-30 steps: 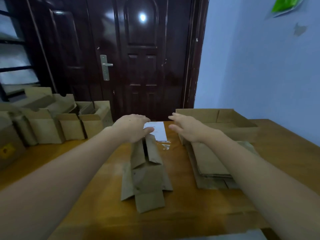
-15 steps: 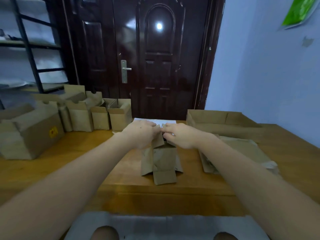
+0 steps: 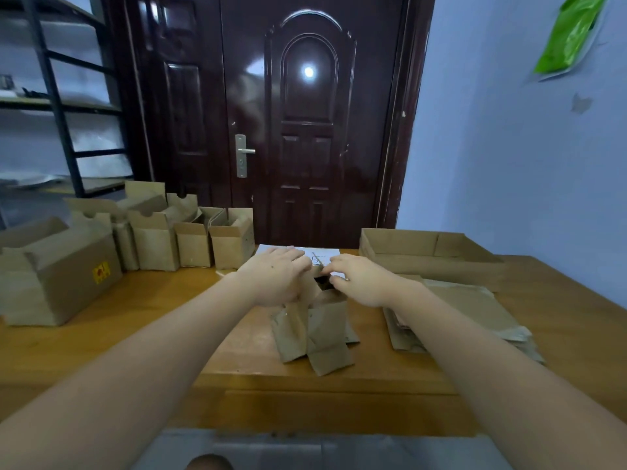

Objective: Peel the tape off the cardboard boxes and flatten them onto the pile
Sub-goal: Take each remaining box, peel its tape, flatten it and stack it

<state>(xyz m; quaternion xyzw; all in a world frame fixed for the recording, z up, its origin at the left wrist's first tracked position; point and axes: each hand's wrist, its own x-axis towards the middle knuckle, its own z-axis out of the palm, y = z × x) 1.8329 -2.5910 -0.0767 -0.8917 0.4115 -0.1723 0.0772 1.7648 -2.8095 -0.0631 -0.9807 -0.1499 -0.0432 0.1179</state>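
Left hand (image 3: 276,278) grips small box's (image 3: 314,329) far flaps, steadying it mid-table | right hand (image 3: 361,279) pinches the opposite flap edge, likely after tape | flattened pile (image 3: 475,310) just right for easy drop-off | untouched boxes (image 3: 190,242) wait far left

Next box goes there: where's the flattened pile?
In the head view, the flattened pile lies on the table, right of the right hand, before the shallow open box.

Both forearms reach forward and converge at the small cardboard box (image 3: 319,320). The left hand (image 3: 276,278) grips its far flap; the right hand (image 3: 361,279) pinches its top edge.
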